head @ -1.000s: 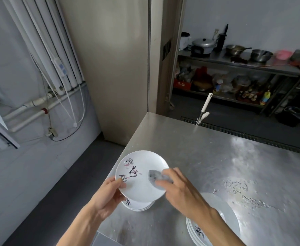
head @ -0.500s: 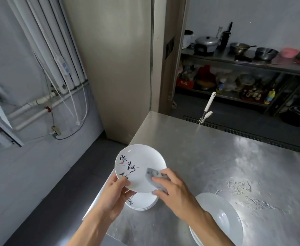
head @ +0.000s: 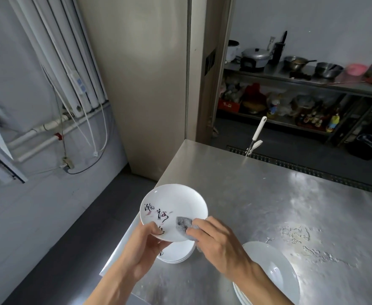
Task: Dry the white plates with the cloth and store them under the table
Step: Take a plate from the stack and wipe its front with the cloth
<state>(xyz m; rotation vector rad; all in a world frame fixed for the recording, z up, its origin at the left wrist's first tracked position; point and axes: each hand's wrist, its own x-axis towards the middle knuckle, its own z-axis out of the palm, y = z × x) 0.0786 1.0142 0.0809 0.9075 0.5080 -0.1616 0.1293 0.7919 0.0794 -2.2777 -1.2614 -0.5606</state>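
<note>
A small white plate (head: 176, 205) with black brush writing is held up over the left corner of the steel table (head: 257, 194). My left hand (head: 146, 249) grips its near rim, thumb on top. My right hand (head: 216, 241) holds a grey cloth (head: 183, 223) and presses it on the plate's inner face, lower right. Right under the held plate, a short stack of similar plates (head: 178, 253) rests on the table. A second stack of larger white plates (head: 273, 274) lies by my right forearm at the near edge.
Water streaks (head: 308, 243) mark the table at the right. A white-handled tool (head: 255, 136) stands at the table's far edge. Beyond it is a steel shelf (head: 301, 82) with pots and bottles. Floor and wall pipes lie to the left.
The held plate has risen and tilted a little over the small stack. My right hand has slid the cloth from the plate's right side toward its lower middle.
</note>
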